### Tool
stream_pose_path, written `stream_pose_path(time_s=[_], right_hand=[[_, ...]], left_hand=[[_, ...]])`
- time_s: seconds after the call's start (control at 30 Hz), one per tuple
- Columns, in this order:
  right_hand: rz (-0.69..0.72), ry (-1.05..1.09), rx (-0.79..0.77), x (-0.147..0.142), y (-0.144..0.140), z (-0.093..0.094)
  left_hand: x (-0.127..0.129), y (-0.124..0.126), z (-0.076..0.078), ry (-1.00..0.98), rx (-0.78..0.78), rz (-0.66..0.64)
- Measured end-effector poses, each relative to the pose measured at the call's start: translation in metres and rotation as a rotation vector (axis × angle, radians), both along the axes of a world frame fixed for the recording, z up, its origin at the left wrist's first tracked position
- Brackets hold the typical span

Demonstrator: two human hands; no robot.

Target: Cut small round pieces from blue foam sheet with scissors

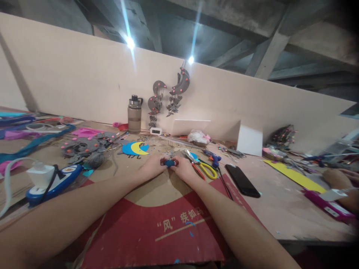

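My left hand [156,166] and my right hand [183,169] meet over the cardboard, fingers closed on a small dark blue piece [169,163] that looks like felt. The fingers partly cover it, so its full shape is hidden. Just right of my right hand lie scissors with yellow handles [208,170], and a red-handled tool [198,172] is beside them. A blue glue gun [213,158] rests a little farther right. Behind my left hand sit a blue felt shape [126,148] and a yellow crescent [139,148] overlapping it.
Red printed cardboard [134,235] covers the near table. A black phone [242,181] lies to the right, a blue power strip [53,185] to the left. Grey felt pieces [86,147], a bottle [134,116] and a small clock [156,131] stand farther back. Another person's arm [340,183] shows at far right.
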State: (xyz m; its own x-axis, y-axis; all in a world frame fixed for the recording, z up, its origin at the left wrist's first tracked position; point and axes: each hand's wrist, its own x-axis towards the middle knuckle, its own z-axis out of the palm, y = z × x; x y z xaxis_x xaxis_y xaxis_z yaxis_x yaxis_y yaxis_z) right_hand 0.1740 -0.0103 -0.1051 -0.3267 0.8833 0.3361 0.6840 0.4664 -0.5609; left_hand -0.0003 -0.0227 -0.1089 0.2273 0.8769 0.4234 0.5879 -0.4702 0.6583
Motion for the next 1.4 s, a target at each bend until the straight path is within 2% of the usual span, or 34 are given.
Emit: stream_pose_path(time_s=[0.67,0.77,0.9,1.03,1.23,1.4], right_hand=[[0.03,0.089,0.01,-0.0037,-0.0022,0.0043],[0.034,0.086,0.014,-0.0047,-0.0041,0.0048],[0.042,0.086,0.011,-0.0039,-0.0027,0.0025],[0.045,0.114,-0.024,-0.0028,0.0023,-0.0018],[0.038,0.092,-0.044,-0.0028,0.0026,-0.0018],[0.049,0.11,-0.055,-0.0026,0.0007,0.0002]], left_hand=[[0.001,-0.0015,0.0,-0.05,0.016,0.003],[0.0008,-0.0012,0.0001,-0.002,0.029,0.009],[-0.0002,-0.0019,0.002,0.064,0.012,0.019],[-0.0008,-0.0029,0.0039,0.014,-0.012,0.028],[-0.0002,-0.0013,0.0024,0.088,-0.022,-0.011],[-0.0017,-0.0001,0.0013,0.064,-0.025,-0.036]])
